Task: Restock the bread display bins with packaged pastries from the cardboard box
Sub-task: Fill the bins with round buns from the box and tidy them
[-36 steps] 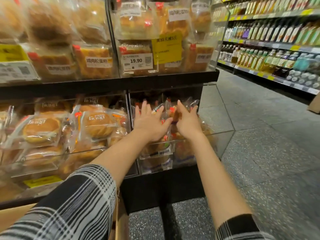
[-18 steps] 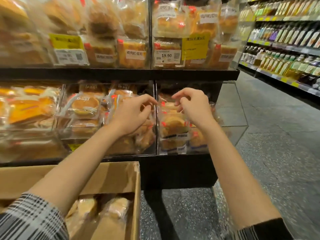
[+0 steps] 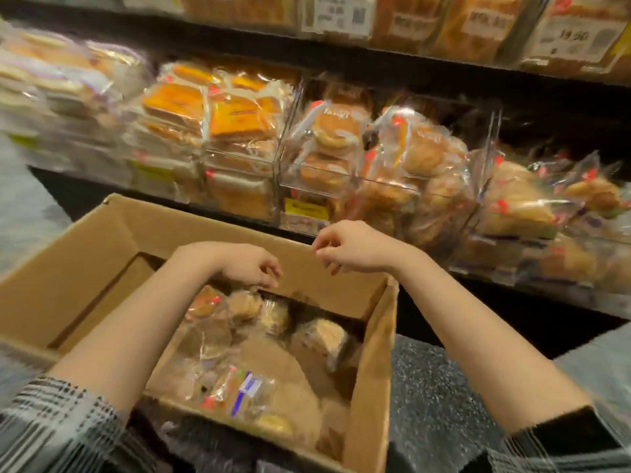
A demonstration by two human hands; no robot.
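Two-tier bread display now pushed to the upper half of view, half a second ago filling it at hand height. Clear bins on the lower tier, stocked with wrapped buns, orange-labelled packs to their left. Open cardboard box now large and central below, before only a corner at bottom left. Loose packaged pastries heaped on the box floor, mostly toward the far and left side, bare cardboard to the right. Both hands withdrawn from the bins and down over the box. Left hand inside the far end of the box, fingers loosely curled and pointing down, holding nothing, fingertips just above the nearest pastries, contact not certain through the blur. Right hand higher, over the box's far wall, fingers loosely curled toward the left, holding nothing, well clear of the pastries below. Plaid sleeves pushed up on both forearms.
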